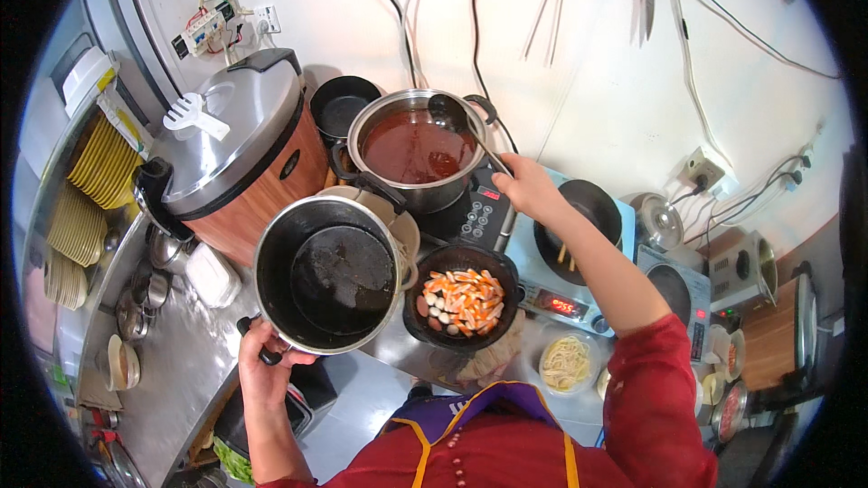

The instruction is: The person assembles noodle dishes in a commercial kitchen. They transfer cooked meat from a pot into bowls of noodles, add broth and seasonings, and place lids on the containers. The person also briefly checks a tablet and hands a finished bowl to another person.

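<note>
My left hand is closed around the black side handle of a deep steel pot, which is tilted toward me. A little dark liquid or wet shine shows at its bottom. My right hand grips the handle of a black ladle, whose bowl hangs over the far rim of a second steel pot. That pot stands on a black induction cooker and holds reddish-brown broth. Whether the ladle's bowl touches the broth I cannot tell. Just right of the tilted pot sits a black pan with orange-and-white sticks and small round pieces.
A large wood-patterned cooker with a steel lid stands at left, a white slotted spatula on top. Right of the broth, a dark pan sits on a blue cooker. Noodles fill a bowl. Stacked yellow plates line the left shelf.
</note>
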